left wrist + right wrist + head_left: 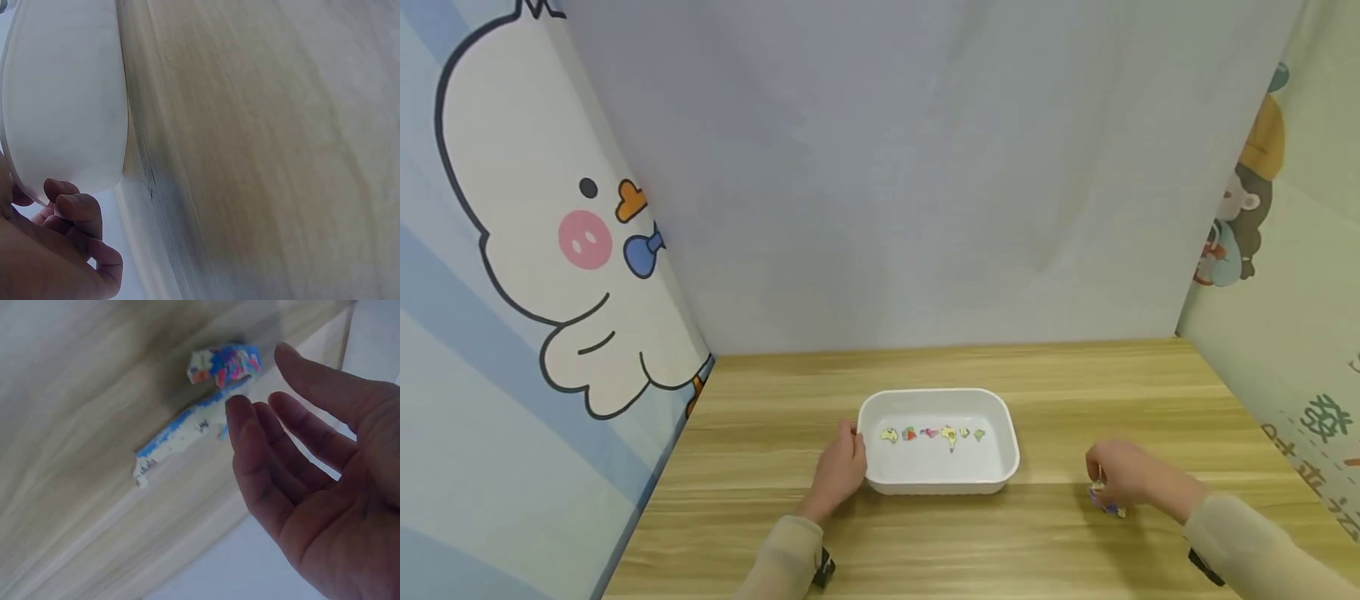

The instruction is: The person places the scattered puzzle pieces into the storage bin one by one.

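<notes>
My left hand [838,468] grips the left rim of a white rectangular tray [936,488], with its fingers against the outer wall in the left wrist view. Small, irregular coloured pieces, like torn printed paper, lie in a row inside, among them a yellow piece [889,435] and a red-green one [909,434]. To the right of the tray, my right hand [1123,473] hovers over more pieces on the table. The right wrist view shows its thumb and fingers apart with nothing between them, beside a blue-and-pink piece [226,364] and a long white-and-blue strip [184,430].
The wooden table [760,400] ends at a pale curtain [880,208] at the back. A printed cloth with a cartoon duck [527,167] hangs at the left, and another printed cloth [1292,333] at the right. Bare wood separates the tray from the right-hand pieces.
</notes>
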A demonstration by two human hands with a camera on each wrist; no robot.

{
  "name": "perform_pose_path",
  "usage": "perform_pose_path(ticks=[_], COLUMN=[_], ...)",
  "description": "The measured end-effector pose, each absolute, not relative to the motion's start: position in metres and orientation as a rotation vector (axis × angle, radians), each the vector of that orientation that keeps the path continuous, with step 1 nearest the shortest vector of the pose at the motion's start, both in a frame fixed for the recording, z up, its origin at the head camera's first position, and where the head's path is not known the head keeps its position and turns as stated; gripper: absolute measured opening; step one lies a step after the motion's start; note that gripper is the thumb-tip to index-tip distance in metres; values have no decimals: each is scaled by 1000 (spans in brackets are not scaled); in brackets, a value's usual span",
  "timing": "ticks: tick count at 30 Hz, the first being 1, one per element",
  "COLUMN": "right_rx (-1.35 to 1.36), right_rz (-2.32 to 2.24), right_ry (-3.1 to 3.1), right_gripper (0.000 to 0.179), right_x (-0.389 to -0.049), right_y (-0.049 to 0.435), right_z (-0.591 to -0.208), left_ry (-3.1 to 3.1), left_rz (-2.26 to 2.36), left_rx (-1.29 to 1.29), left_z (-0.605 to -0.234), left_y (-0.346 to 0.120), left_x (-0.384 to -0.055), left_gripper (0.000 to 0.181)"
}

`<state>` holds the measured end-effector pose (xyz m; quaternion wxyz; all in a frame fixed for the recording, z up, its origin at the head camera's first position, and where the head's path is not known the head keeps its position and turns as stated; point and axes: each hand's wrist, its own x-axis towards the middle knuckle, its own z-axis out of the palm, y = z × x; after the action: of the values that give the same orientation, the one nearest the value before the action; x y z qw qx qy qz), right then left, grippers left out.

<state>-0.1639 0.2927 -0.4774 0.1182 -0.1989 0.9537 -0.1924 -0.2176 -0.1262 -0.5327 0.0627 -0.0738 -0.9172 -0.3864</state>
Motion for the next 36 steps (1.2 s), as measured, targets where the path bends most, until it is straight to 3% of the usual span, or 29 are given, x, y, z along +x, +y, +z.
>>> perform_pose_path(ticks=[5, 21, 29, 36], right_rx=[-559, -420, -577, -551], right_rz=[-573, -607, -584, -561], right_ry=[2780, 2711, 2760, 2776], right_gripper=[33, 37, 30, 44], right_x=[-156, -151, -153, -152], right_y=[293, 286, 283, 282], right_z=[-489, -493, -497, -500], left_ry=[-2783, -2771, -2778, -2781], left_rz=[-1178, -1184, -1165, -1170], left_rx=[-219, -220, -221, -234], left_z=[-530, -530, -528, -527], left_y=[-126, -127, -127, -128], left_x=[-215, -215, -216, -214], left_gripper=[17, 16, 14, 14])
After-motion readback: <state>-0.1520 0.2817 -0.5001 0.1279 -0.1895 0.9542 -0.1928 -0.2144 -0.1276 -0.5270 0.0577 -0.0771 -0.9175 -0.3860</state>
